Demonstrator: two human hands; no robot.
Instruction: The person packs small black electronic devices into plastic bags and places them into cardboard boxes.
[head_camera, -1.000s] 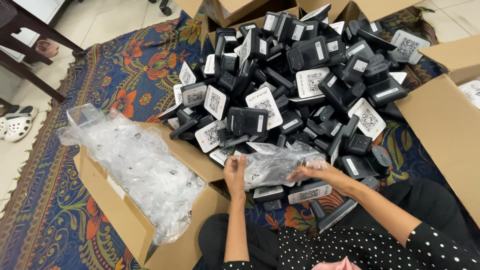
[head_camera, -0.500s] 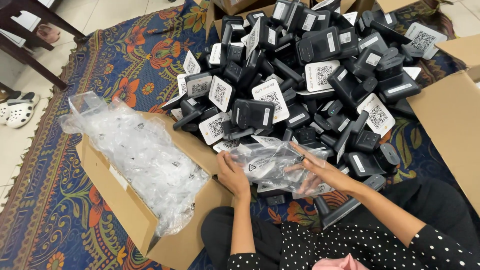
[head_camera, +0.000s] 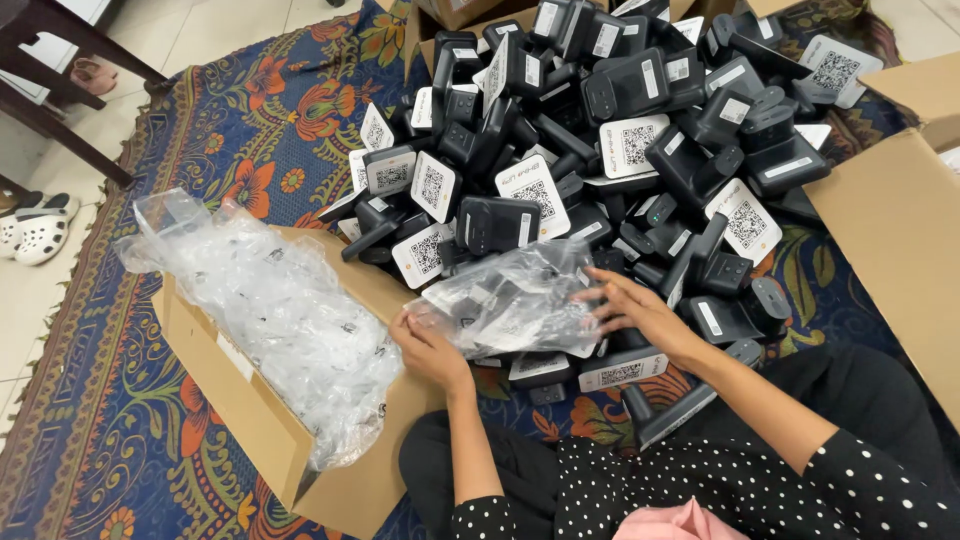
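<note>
We have a clear plastic bag (head_camera: 515, 300) between our two hands, at the near edge of the rug (head_camera: 130, 440) just in front of the heap of black devices (head_camera: 610, 150). Our left hand (head_camera: 432, 345) pinches its left end with fingers closed on the film, while our right hand (head_camera: 630, 305) lies open and flat against its right side, fingers spread. A dark device seems to sit inside, though the crinkled film blurs it. We judge the bag thin, soft and slippery, with the weight in the hard block inside, so we would grip through the film around that block. The cardboard box (head_camera: 250, 400) on our left holds more crumpled plastic bags (head_camera: 290, 310)
</note>
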